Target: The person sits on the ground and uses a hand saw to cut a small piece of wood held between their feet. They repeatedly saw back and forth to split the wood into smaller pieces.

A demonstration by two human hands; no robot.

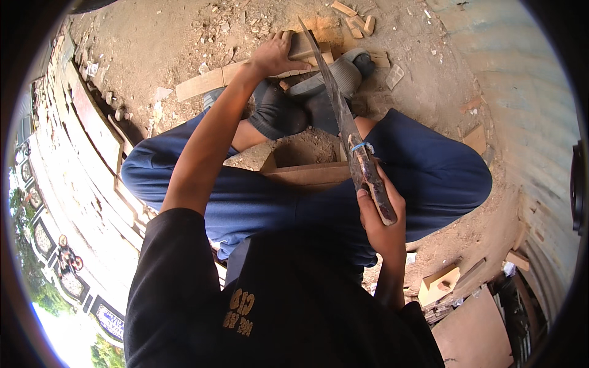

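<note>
My right hand (383, 214) is wrapped round the dark, worn handle of a handsaw (336, 98), which has a blue tie where handle meets blade. The blade slants away to the far left, its narrow tip passing by a wooden block (300, 46). Whether the teeth touch the wood I cannot tell. Spread over the block's left side, my left hand (273, 56) presses down on it with the thumb pointing right. A long pale board (208, 81) lies under that wrist, partly hidden by my forearm. My socked feet (279, 110) are crossed just nearer than the wood.
Small wood offcuts (357, 24) and chips lie scattered on the dirt ground (184, 37). A piece of wood (310, 175) lies between my legs. Corrugated metal sheeting (521, 92) stands on the right. At the lower right are an open box (438, 285) and a brown panel (475, 331).
</note>
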